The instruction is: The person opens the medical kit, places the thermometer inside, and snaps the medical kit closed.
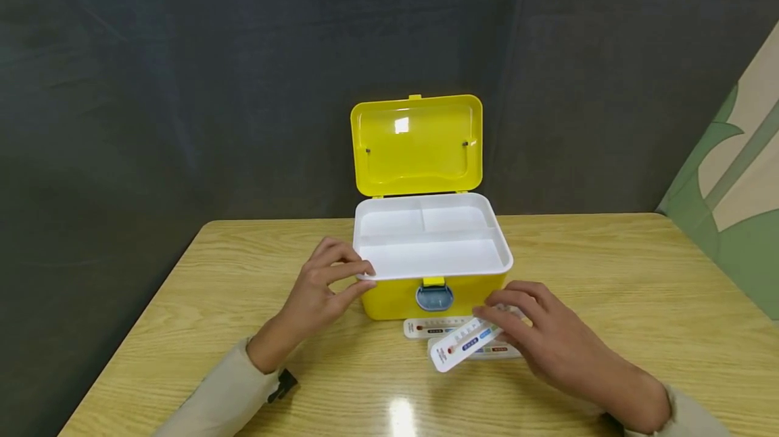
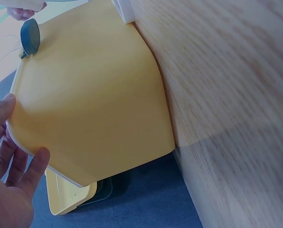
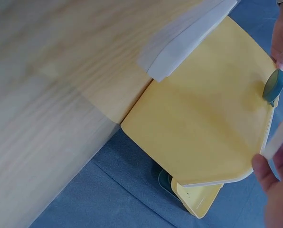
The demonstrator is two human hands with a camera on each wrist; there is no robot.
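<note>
Hands at a lidded case, seen from the head and from both wrists. The left hand (image 1: 322, 288) is at the front left corner of the yellow box (image 1: 389, 300), with thumb and fingers closed about the rim of the white tray (image 1: 426, 258) that sits in its top: the thumb lies to the front, the index finger reaches over the edge, and the little finger is extended along the side, as the left wrist view shows. The right hand (image 1: 556, 339), in front of the box's right half, pinches one end of a raised strip (image 1: 465, 344) between thumb and fingers. This white strip bears a printed scale, a red bulb and coloured labels; it slants, its bulb end directed to the person's left and toward the body. The two hands are apart, one to each side of the latch (image 1: 435, 297).

Beneath the raised strip, two similar pieces rest on the wood-grained counter (image 1: 608, 288): a rear strip (image 1: 418, 329), just before the box front, and a near strip (image 1: 502, 351), partly covered in the head view by the held one. The lid (image 1: 420, 153) stands upright behind the tray, which is divided into one long front compartment and two rear ones. A dark cloth (image 1: 243, 85) hangs behind the counter.
</note>
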